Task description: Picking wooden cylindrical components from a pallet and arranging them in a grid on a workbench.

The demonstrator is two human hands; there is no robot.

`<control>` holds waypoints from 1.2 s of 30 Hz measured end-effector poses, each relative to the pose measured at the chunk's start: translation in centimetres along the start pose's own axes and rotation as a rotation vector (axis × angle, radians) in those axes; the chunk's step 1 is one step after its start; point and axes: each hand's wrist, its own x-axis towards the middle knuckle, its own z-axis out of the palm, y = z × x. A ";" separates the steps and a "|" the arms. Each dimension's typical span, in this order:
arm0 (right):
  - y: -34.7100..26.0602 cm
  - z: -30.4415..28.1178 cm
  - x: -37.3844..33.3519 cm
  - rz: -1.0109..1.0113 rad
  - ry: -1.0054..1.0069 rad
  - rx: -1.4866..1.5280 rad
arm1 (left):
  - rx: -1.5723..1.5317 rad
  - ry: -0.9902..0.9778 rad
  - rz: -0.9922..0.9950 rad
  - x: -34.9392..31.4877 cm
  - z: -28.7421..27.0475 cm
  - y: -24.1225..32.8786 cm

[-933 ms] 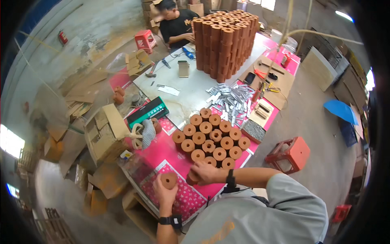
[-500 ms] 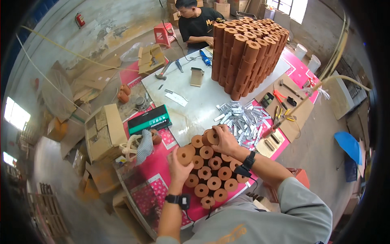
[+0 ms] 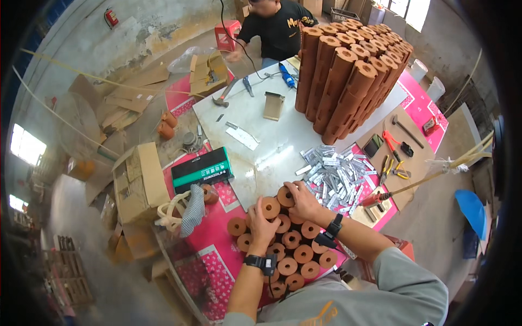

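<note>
A cluster of upright brown clay-like cylinders (image 3: 291, 239), each with a round hole through its middle, stands close together at the table's near side. My left hand (image 3: 263, 228) is closed around one brown cylinder (image 3: 269, 207) at the cluster's far edge. Right beside it, the fingers of my right hand (image 3: 304, 203) grip another brown cylinder (image 3: 285, 196). The two held cylinders stand next to each other, their tops seeming a little higher than the rest. My forearm and wrist hide some cylinders on the left side.
Beyond the hands lies a pile of flat metal strips (image 3: 340, 176). A tall stack of brown cylinders (image 3: 348, 81) rises behind it. Pliers (image 3: 394, 168) and a hammer (image 3: 408, 132) lie rightward; a green-black box (image 3: 201, 171) sits left. Across the table is a co-worker (image 3: 280, 30).
My left hand has moved rightward with its cylinder, against the one in my right hand. More cylinders show at the cluster's left. The co-worker has shifted, and the whole view has moved slightly.
</note>
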 end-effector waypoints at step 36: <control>-12.7 6.1 -18.4 -0.825 -0.421 -0.004 | 0.107 0.484 -0.572 -35.8 -10.7 -8.2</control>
